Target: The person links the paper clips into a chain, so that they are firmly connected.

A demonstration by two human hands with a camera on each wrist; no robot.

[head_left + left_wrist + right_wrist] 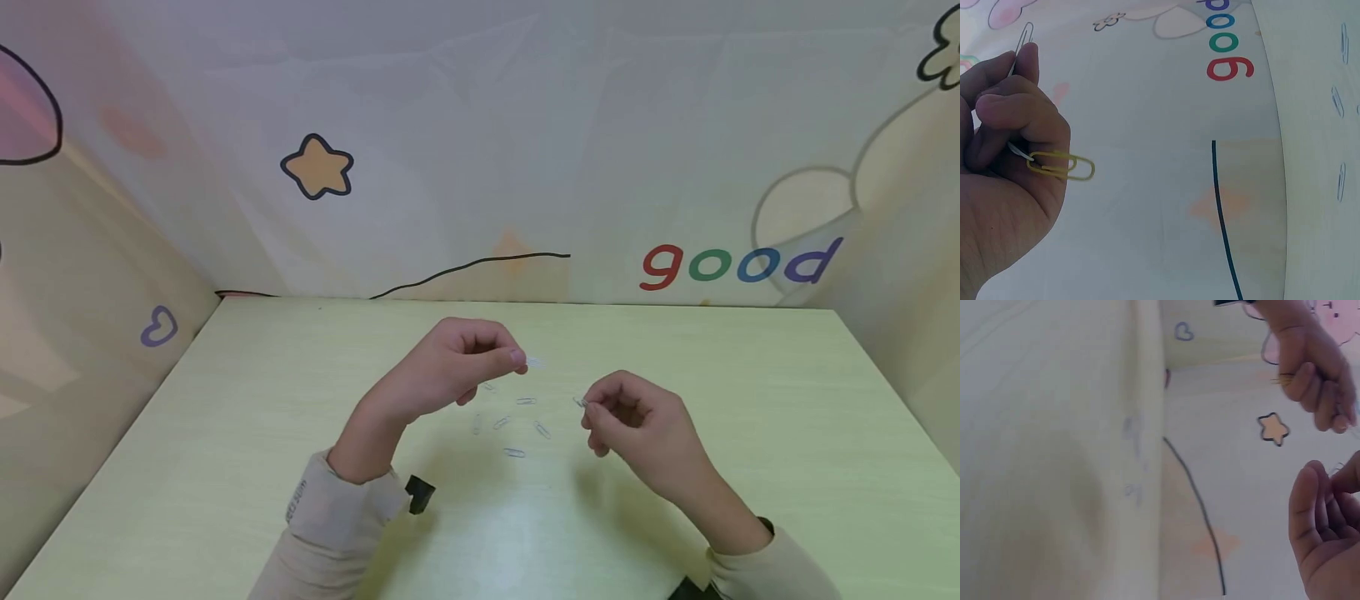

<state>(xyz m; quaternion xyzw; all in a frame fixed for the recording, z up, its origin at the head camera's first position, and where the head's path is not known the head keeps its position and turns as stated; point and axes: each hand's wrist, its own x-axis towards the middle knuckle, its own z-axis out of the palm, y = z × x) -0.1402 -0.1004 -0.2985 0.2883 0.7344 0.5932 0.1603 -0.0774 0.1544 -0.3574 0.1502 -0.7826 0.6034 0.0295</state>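
My left hand (457, 367) is held above the table, pinching a pale paper clip (1027, 28) between thumb and forefinger. Out of its other, curled fingers sticks a yellow paper clip (1092, 169), which appears hooked to a white one; the rest is hidden in the palm. To the right and lower, my right hand (648, 429) pinches a small paper clip (579, 402) at its fingertips, pointing toward the left hand. The two hands are apart. Several loose paper clips (514, 452) lie scattered on the table between and below them.
The pale yellow-green table (225, 467) meets a printed backdrop (450, 167) along its far edge. Side panels (75, 375) of the same printed sheet flank it. A black strap piece (420, 494) juts from the left cuff.
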